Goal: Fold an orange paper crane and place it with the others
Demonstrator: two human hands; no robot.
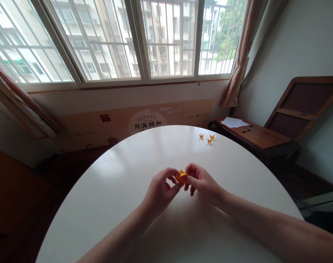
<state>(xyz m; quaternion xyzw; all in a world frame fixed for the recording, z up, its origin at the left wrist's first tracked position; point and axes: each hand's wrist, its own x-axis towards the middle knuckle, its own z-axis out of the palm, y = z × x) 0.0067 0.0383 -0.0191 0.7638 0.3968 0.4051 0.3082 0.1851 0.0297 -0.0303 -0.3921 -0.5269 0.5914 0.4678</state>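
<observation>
A small piece of folded orange paper [181, 177] is held between my two hands, above the middle of the white round table [114, 193]. My left hand [162, 186] pinches its left side between thumb and fingers. On its right side, my right hand [201, 179] grips it with thumb and index finger, the other fingers curled below. My fingertips hide part of the paper, so its full shape cannot be made out. Three small orange paper cranes [209, 141] stand together near the table's far right edge.
Behind the table, a long printed cardboard panel [166, 115] leans under the barred window [169, 40]. To the right is a wooden bench [259, 136] with white papers [232, 122] on it. Curtains [234, 80] hang at both sides of the window.
</observation>
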